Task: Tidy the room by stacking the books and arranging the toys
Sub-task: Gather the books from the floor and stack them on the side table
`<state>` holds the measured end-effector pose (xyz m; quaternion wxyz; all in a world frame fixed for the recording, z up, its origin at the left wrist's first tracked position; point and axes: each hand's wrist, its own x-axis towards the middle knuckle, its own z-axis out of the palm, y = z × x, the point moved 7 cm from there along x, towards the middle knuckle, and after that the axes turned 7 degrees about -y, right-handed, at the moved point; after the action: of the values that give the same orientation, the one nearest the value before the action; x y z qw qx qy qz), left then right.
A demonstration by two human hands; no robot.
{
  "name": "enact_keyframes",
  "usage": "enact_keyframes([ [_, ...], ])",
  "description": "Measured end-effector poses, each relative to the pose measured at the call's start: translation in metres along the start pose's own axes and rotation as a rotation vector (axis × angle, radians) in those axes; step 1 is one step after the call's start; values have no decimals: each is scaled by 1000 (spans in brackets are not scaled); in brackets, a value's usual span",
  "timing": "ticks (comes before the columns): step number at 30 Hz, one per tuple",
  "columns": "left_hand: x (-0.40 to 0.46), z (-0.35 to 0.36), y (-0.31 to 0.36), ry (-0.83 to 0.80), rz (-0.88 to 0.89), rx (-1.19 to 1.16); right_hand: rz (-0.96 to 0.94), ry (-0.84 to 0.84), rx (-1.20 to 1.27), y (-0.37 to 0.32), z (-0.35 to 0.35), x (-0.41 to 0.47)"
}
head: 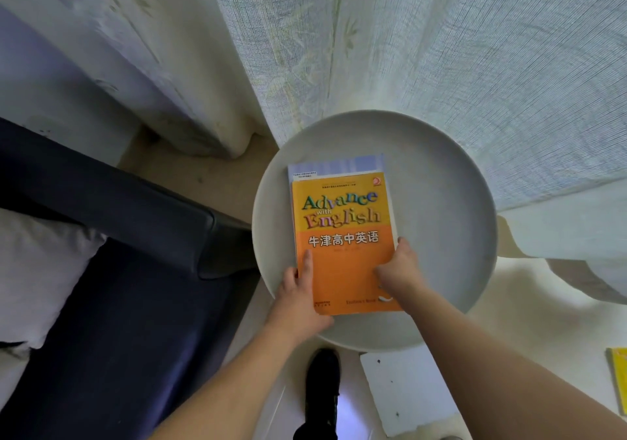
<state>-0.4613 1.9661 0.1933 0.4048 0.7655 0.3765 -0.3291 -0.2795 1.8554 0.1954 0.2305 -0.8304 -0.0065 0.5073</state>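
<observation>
Both hands, left (298, 290) and right (400, 266), pinch the orange paperback English textbook (342, 236) atop a pale-blue book (336, 164) beyond their fingers; uneven pressure could slide the stack off the round grey counter (451, 202).

Just one view here, a head-worn wide-angle cam looking steeply down from above, pretty close in. It's centred on a round grey side table (441, 202), with pale woven curtains (441, 49) bending across the top and a dark blue sofa (118, 304) at the left edge.
</observation>
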Motion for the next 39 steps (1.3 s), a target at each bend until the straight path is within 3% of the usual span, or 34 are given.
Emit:
enact_keyframes([
  [2,-6,7,4,29,-11,234,-5,4,-25,2,2,-3],
  [5,-10,4,9,139,-20,400,-9,11,-5,2,2,-3],
  [14,-12,9,13,198,-68,453,-44,-23,-43,3,8,-6],
  [18,-12,8,11,187,-106,423,-37,-66,56,11,4,-11],
  [22,-19,-3,28,204,-158,506,-49,12,141,32,-24,-28],
  [31,-41,38,158,253,46,690,-43,106,114,134,-115,-74],
  [39,-66,163,268,151,211,889,47,178,297,291,-192,-123],
])
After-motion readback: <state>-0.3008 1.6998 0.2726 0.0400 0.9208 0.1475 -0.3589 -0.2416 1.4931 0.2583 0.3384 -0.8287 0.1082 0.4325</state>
